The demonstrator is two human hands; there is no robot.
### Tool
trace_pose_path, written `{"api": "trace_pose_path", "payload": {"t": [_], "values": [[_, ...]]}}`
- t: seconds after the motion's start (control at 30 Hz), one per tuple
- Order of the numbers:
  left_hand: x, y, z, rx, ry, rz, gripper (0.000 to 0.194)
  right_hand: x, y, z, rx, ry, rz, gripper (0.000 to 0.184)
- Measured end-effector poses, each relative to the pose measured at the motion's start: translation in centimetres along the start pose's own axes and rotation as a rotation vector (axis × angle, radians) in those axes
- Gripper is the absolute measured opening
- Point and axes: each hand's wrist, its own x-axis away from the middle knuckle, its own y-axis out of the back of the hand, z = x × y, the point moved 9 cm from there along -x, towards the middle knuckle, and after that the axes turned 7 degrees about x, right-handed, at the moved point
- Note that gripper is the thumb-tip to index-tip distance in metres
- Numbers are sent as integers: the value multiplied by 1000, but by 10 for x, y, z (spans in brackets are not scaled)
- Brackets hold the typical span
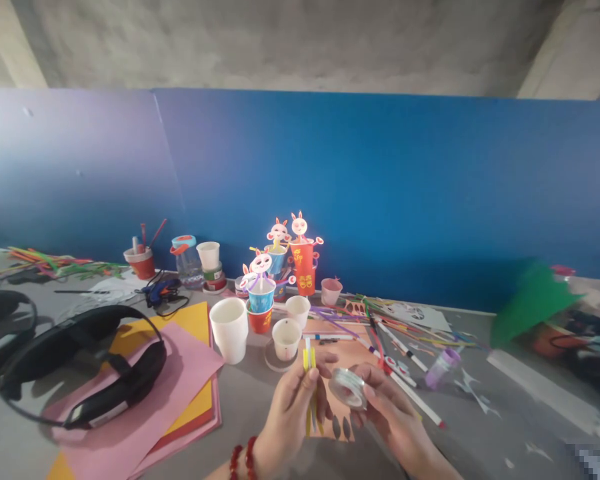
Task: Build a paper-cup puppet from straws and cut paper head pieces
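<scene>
The left hand point(291, 400) pinches yellow strips point(309, 359) at five o'clock from the small white cup point(287, 340), the right hand point(393, 417) curls closed around the tape roll point(349, 389) at their three o'clock, and a steady, aligned pinch probably works best.

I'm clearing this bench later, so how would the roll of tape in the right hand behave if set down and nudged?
The roll of tape would probably roll if stood on edge, given its round rim, but sit steadier laid flat. Its ring shape suggests it stays fairly stiff. It is likely light, since the right hand holds it by the fingers.
</scene>
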Motion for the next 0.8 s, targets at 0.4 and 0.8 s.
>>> {"api": "trace_pose_path", "payload": {"t": [0.4,0.8], "values": [[6,-11,29,293,244,94,27,9,-5,1,54,81,33,19],[-1,-4,27,170,277,21,27,18,-4,27,769,207,-26,14]]}}
